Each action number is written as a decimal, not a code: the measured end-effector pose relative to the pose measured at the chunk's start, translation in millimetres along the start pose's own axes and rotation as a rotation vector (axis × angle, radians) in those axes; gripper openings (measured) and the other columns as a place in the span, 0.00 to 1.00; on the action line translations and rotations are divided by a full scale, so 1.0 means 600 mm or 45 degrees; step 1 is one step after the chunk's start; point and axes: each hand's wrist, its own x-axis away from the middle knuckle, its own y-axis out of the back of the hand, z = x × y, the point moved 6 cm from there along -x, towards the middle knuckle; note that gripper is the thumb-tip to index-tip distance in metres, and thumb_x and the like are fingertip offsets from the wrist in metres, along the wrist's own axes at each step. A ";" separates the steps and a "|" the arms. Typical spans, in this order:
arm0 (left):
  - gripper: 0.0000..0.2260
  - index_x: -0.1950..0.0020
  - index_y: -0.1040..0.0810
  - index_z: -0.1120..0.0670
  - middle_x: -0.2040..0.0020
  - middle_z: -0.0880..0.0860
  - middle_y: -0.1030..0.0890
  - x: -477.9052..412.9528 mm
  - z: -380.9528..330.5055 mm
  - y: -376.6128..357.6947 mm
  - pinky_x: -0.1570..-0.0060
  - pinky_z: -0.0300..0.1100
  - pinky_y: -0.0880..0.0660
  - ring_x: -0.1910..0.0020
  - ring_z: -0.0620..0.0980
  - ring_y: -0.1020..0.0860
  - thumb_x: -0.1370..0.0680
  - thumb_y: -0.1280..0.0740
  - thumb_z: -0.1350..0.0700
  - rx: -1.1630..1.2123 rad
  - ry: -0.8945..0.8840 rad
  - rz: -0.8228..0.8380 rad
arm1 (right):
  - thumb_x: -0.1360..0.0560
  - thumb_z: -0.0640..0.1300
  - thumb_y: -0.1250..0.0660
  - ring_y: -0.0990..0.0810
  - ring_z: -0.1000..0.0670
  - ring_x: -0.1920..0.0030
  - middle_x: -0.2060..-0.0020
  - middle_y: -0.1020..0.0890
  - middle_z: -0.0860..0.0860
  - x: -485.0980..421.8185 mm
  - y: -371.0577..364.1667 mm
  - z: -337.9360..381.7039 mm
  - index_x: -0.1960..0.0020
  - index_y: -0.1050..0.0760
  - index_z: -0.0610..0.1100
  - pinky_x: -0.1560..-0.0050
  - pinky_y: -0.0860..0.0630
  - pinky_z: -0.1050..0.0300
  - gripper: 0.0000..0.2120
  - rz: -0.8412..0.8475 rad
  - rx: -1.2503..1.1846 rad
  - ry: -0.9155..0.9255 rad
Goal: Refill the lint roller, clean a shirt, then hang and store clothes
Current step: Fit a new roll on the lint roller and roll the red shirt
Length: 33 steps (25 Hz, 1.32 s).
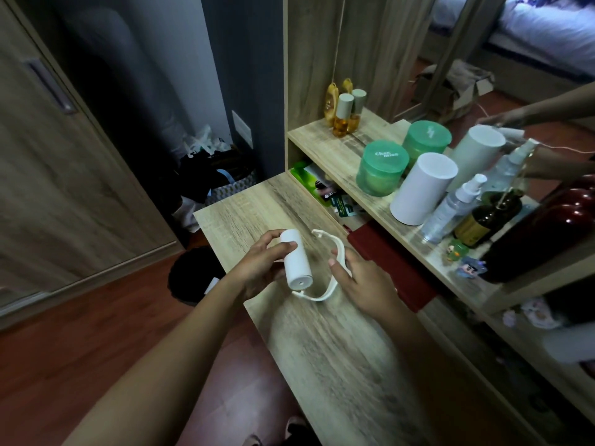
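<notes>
**Refill roll lined up at roller frame, not seated yet**

left hand [260, 263] grasps the white refill roll [294, 259], fingers + thumb curled round its far half; right hand [363, 284] pinches the white roller frame [340, 249] at its curved back; both items held over the bench [322, 349], can't tell if either touches it.

Key relation: roll sits left of the frame, at the open side of the C; roll's long axis runs away from the person, slightly tilted, approx parallel to the line btw the frame's two prongs; near end w/ centre hole faces the camera and is just beside the near prong, poss touching, can't tell; far end lies left of the far prong, apart.

Judgement: refill step, early in task; no shirt in view, cleaning + hanging not begun. Next move prob needs the roll's far end swung right toward the far prong, w/ the frame flexed so the pegs enter the core; left hand carries the moving part. Risk: peg misses hole, roll pops out.

Shelf [322, 143] w/ green jars [381, 169] behind; not involved.
</notes>
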 end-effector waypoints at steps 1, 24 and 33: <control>0.11 0.42 0.28 0.51 0.50 0.57 0.22 0.002 0.002 -0.003 0.56 0.46 0.22 0.56 0.53 0.21 0.23 0.34 0.60 -0.002 0.000 0.022 | 0.23 0.62 0.49 0.18 0.49 0.56 0.57 0.16 0.50 -0.001 0.000 0.003 0.43 0.29 0.48 0.53 0.23 0.50 0.22 0.010 0.005 0.000; 0.20 0.45 0.32 0.35 0.50 0.54 0.24 0.033 -0.004 -0.071 0.64 0.45 0.22 0.62 0.55 0.22 0.25 0.32 0.60 -0.173 -0.064 0.077 | 0.23 0.57 0.43 0.22 0.47 0.60 0.63 0.21 0.51 -0.003 0.005 0.026 0.53 0.33 0.47 0.62 0.32 0.54 0.12 0.048 -0.052 -0.087; 0.24 0.41 0.33 0.37 0.56 0.57 0.26 0.042 -0.008 -0.053 0.69 0.45 0.25 0.72 0.55 0.25 0.30 0.34 0.62 -0.347 -0.257 -0.220 | 0.20 0.54 0.52 0.21 0.39 0.55 0.57 0.19 0.42 0.001 -0.004 0.055 0.49 0.35 0.42 0.58 0.29 0.49 0.16 -0.015 -0.038 -0.070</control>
